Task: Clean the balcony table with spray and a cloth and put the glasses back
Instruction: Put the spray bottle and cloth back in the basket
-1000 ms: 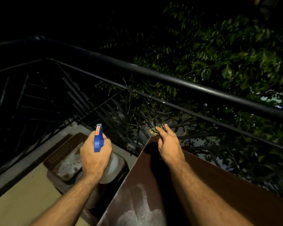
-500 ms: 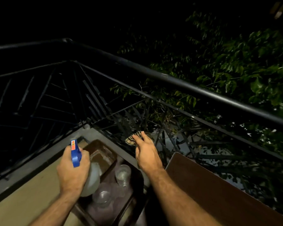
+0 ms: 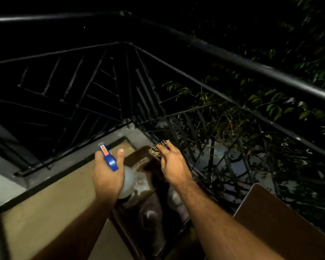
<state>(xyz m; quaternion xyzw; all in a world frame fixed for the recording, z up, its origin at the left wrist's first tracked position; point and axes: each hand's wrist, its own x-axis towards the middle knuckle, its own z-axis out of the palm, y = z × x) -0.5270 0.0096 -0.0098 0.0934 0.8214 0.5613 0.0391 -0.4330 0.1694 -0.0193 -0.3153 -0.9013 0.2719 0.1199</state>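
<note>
My left hand (image 3: 106, 173) grips a spray bottle (image 3: 127, 182) with a blue trigger head and a whitish body, held over a dark low stand. My right hand (image 3: 174, 164) holds a small patterned cloth (image 3: 158, 148) by the fingertips, out above the far end of that stand. Clear glasses (image 3: 149, 215) stand on the brown stand (image 3: 137, 156) beneath both forearms; one glass is partly hidden by my right arm. The brown balcony table (image 3: 281, 228) shows only as a corner at the lower right.
A black metal railing (image 3: 214, 45) with slanted bars wraps the balcony corner close ahead. Leafy branches (image 3: 270, 109) hang beyond it on the right. Beige floor (image 3: 51, 212) with a dark border lies on the left.
The view and both hands have swung left, off the table and over the low stand with the glasses. The table has slid to the lower right corner. Both hands still hold their items.
</note>
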